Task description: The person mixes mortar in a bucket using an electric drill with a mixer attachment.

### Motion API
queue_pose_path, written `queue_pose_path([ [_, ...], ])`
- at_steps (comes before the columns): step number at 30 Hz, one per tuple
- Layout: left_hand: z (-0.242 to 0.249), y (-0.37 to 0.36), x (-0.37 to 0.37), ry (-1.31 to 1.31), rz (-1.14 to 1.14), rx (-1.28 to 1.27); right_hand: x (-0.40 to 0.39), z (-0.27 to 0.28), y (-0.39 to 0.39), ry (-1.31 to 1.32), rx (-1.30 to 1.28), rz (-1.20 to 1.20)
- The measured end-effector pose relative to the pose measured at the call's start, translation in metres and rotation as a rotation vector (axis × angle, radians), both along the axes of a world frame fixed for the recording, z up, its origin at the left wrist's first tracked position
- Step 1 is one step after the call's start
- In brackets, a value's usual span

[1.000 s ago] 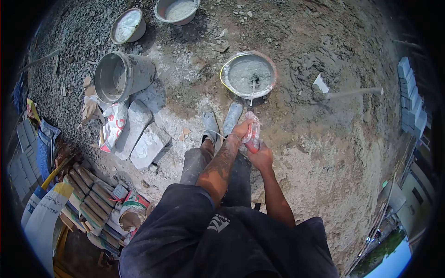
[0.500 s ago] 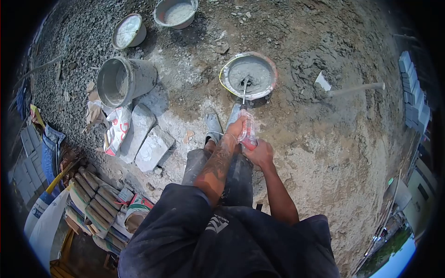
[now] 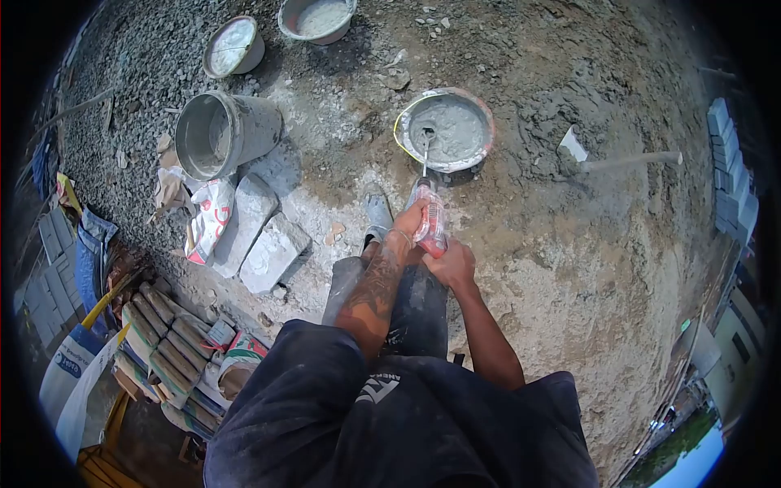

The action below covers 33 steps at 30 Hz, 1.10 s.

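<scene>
A red power drill [image 3: 431, 220], wrapped in clear plastic, points away from me in both hands. My left hand [image 3: 409, 220] is closed around the front of its body, while my right hand [image 3: 453, 264] grips the rear handle. From the drill's nose a metal mixing rod [image 3: 425, 154] runs into a round bucket [image 3: 487, 150] of wet grey mortar [image 3: 457, 130]. The rod enters at the left side of the mortar, and its lower end is hidden there. My fingers are partly covered by the drill.
Left of the bucket lies a tipped grey pail [image 3: 260, 130], near a torn bag [image 3: 213, 215] and stone slabs [image 3: 275, 252]. Two tubs, a white-filled one [image 3: 232, 49] and another [image 3: 321, 20], stand farther off. A long-handled tool [image 3: 634, 163] lies right. Cement bags [image 3: 175, 354] are stacked lower left.
The mixing rod has shifted from the middle of the mortar toward its left side, and the drill has tilted slightly left. Both hands keep their hold. The whole view has shifted a little.
</scene>
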<state>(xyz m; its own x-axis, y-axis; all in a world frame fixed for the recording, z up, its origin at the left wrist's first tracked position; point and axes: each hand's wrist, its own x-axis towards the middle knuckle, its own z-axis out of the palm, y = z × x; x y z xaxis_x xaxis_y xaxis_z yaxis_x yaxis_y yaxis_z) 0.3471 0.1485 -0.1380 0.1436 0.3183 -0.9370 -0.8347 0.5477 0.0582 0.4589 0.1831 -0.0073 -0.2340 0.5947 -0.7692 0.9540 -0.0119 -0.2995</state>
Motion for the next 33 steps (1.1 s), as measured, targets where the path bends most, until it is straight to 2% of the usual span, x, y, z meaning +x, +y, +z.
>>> queue_pose_path([
  [3,0.006,0.005,-0.01,-0.075,-0.009,0.075,-0.006,0.0,-0.008,0.041,-0.011,-0.109],
  [5,0.009,0.013,-0.006,0.011,-0.15,-0.038,0.0,-0.007,-0.016,0.032,0.018,-0.123],
  [6,-0.005,0.009,-0.002,0.013,-0.146,-0.034,-0.001,-0.006,-0.016,0.025,0.045,-0.144],
  [10,-0.022,0.004,0.008,0.03,-0.188,-0.042,-0.002,0.006,-0.009,-0.072,0.09,-0.06],
  [12,0.009,0.011,0.016,0.005,-0.209,-0.055,0.006,0.011,-0.009,-0.145,0.095,-0.113],
  [14,0.059,0.038,0.01,0.261,-0.369,-0.175,0.011,0.014,0.0,-0.133,0.099,-0.118],
  [17,0.063,0.047,0.022,0.202,-0.261,-0.136,0.021,0.021,0.009,-0.157,0.088,-0.107],
  [19,0.047,0.046,0.026,0.178,-0.241,-0.125,0.021,0.022,0.014,-0.187,0.086,-0.091],
  [21,0.027,0.042,0.032,-0.199,0.066,0.138,0.02,0.024,0.01,-0.144,0.168,-0.138],
  [24,0.018,0.05,0.027,-0.276,0.004,0.248,0.015,0.013,0.004,-0.138,0.128,-0.22],
  [27,0.008,0.055,0.024,-0.262,-0.044,0.242,0.009,0.015,0.006,-0.113,0.128,-0.297],
  [28,0.006,0.055,0.027,-0.27,-0.047,0.246,0.01,0.012,0.005,-0.12,0.132,-0.301],
  [30,0.006,0.065,0.024,-0.311,0.022,0.178,0.008,0.001,0.009,-0.205,0.271,-0.158],
  [33,-0.006,0.07,0.032,-0.291,0.01,0.231,0.018,-0.006,0.016,-0.174,0.21,-0.214],
])
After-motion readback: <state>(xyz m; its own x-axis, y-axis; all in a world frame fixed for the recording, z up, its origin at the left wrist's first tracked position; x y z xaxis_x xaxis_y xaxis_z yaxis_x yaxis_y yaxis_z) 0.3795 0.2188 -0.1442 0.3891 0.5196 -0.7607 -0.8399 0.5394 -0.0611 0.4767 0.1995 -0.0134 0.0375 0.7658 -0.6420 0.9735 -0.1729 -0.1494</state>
